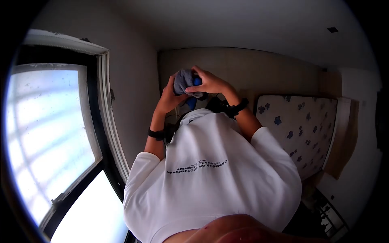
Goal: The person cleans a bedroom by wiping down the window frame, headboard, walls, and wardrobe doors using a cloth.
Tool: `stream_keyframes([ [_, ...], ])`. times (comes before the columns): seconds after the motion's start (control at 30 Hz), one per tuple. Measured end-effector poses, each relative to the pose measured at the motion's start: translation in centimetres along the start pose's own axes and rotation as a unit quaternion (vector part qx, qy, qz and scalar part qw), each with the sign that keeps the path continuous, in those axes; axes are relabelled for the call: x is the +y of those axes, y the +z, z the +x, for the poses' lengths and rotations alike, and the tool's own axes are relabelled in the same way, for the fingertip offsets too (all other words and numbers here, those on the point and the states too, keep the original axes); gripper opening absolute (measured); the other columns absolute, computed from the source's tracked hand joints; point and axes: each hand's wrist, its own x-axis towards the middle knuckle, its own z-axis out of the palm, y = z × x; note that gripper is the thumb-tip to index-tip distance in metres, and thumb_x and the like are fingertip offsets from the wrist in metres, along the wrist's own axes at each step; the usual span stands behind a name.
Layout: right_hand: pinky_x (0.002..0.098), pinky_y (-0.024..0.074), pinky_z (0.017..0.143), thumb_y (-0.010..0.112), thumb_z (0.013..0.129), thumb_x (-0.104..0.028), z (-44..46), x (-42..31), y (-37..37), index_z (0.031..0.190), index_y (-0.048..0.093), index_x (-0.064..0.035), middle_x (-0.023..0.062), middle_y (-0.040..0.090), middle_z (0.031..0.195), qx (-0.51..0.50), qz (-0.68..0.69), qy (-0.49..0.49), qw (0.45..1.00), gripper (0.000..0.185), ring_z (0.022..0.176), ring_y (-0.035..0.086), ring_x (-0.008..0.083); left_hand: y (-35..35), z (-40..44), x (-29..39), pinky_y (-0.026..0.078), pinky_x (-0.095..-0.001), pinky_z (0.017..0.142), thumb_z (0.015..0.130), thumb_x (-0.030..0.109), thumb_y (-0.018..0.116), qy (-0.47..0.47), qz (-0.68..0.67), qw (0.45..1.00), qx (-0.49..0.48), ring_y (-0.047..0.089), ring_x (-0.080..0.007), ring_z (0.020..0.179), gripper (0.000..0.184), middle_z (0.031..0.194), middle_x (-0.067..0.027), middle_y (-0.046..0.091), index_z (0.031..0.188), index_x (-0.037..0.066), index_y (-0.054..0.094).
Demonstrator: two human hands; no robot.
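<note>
A bunched grey cloth (183,81) is held up in front of my chest, between both hands. My left hand (168,98) is closed around its left side, thumb toward the bottom. My right hand (210,82) grips the other side, its fingers curved over the top and its thumb across the front. A blue piece (197,81) shows beside the cloth under the right fingers, and another blue part (191,103) sticks out below. I cannot tell whether the blue parts belong to the cloth or to something inside it. Black bands circle both wrists.
On the left is a bright window (50,117) with a dark frame. A mattress (298,129) with a blue flower pattern is on the right, with a brown board or sheet (348,139) beside it. Dark items sit beyond my shirt (219,182), partly hidden.
</note>
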Motion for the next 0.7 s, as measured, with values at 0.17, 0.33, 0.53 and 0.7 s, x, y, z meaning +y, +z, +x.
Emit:
stream_keyframes([
  [0.17,0.0313,0.0465,0.073,0.075,0.082,-0.043,-2.6,4.4,-9.6,0.105,0.06,-0.0013,0.0087,0.062,0.093,0.056,-0.101,0.052,0.992,0.05,0.083,0.056,0.0164,3.8,8.1,0.2,0.054,-0.0377,0.082,0.075,0.01,0.081,-0.002,0.018,0.998,-0.064,0.066,-0.0278,0.099,0.069,0.11,-0.0177,0.063,0.133,0.005,0.044],
  [0.33,0.0319,0.042,0.061,0.075,0.082,-0.043,-4.9,6.6,-15.3,0.085,0.058,-0.0015,0.006,0.057,0.074,0.062,-0.019,0.113,0.991,0.045,0.067,0.051,0.0155,7.5,15.2,4.2,0.051,-0.0356,0.08,0.088,0.024,0.069,-0.009,0.067,0.994,-0.086,0.065,-0.0253,0.089,0.047,0.093,-0.0191,0.065,0.123,0.0,0.05],
  [0.53,0.0352,0.0474,0.065,0.077,0.081,-0.033,-3.5,5.6,-18.2,0.089,0.057,-0.0007,0.0109,0.061,0.072,0.178,-0.115,-0.006,0.977,0.038,0.069,0.06,0.0216,8.6,21.7,3.0,0.047,-0.0411,0.07,0.1,0.048,0.041,-0.115,0.18,0.972,-0.102,0.064,-0.0302,0.073,0.058,0.074,-0.024,0.062,0.094,-0.007,0.059],
  [0.7,0.0465,0.0517,0.075,0.058,0.089,-0.053,0.8,9.3,-20.0,0.09,0.064,-0.0016,0.0221,0.068,0.09,0.243,-0.228,0.168,0.928,0.051,0.086,0.066,0.0395,9.5,26.5,3.1,0.045,-0.0419,0.066,0.101,0.054,0.033,-0.099,0.16,0.972,-0.138,0.056,-0.0279,0.065,0.069,0.072,-0.0229,0.059,0.089,-0.008,0.061],
])
